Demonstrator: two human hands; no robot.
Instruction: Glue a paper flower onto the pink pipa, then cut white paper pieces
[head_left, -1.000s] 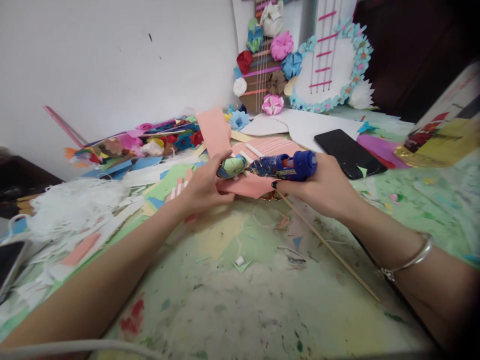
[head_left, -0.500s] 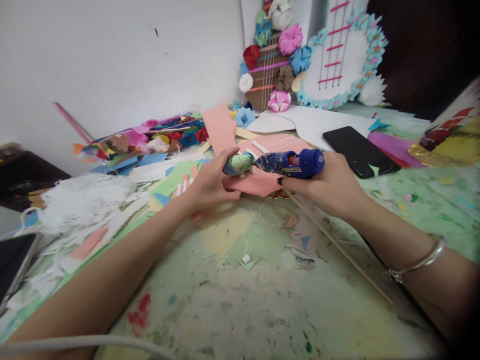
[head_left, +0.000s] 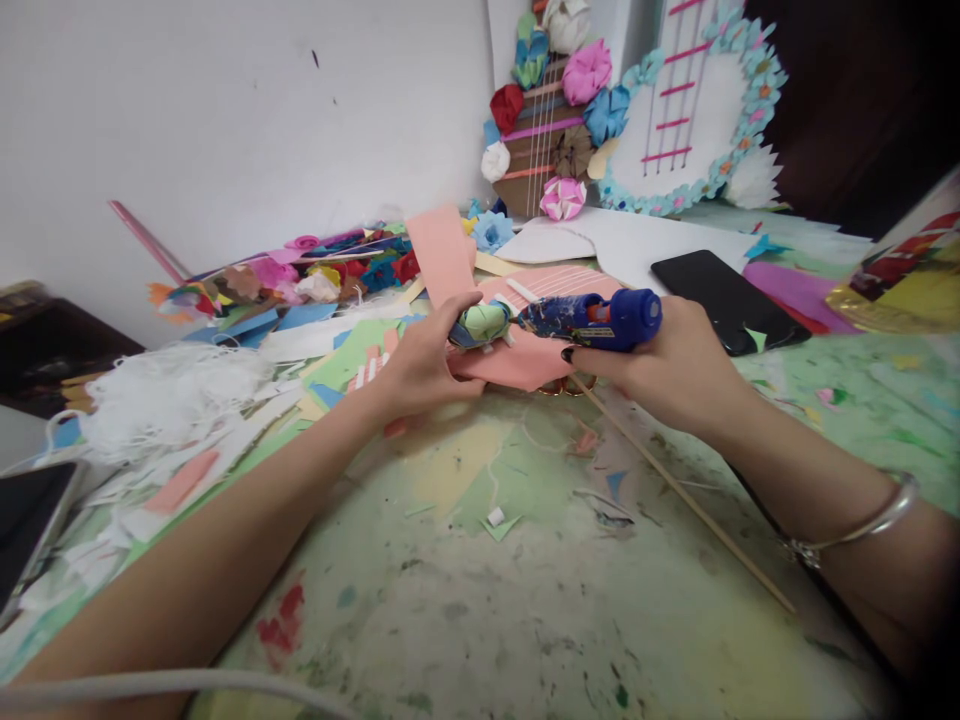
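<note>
My right hand (head_left: 671, 365) is closed around a blue glue gun (head_left: 592, 320). Its nozzle points left, close to a green and blue folded paper flower (head_left: 482, 325); I cannot tell whether they touch. My left hand (head_left: 427, 365) curls round that flower, thumb on the far side of my view hidden in part. Beneath them lies a salmon guitar-shaped paper piece (head_left: 517, 370), with white strings on its far part and a plain neck strip (head_left: 441, 250) reaching up left. A thin wooden stick (head_left: 690, 495) runs from under the right hand toward the lower right.
White string (head_left: 169, 395) is heaped at left beside paper scraps. Two decorated paper guitars (head_left: 694, 130) lean at the back. A black phone (head_left: 727, 300) lies right, near a transparent container (head_left: 904, 270). A white cable (head_left: 172, 682) crosses the front.
The hands, glue gun and flower hold nearly the same pose. The whole view has shifted slightly, so most things sit a little farther right.
</note>
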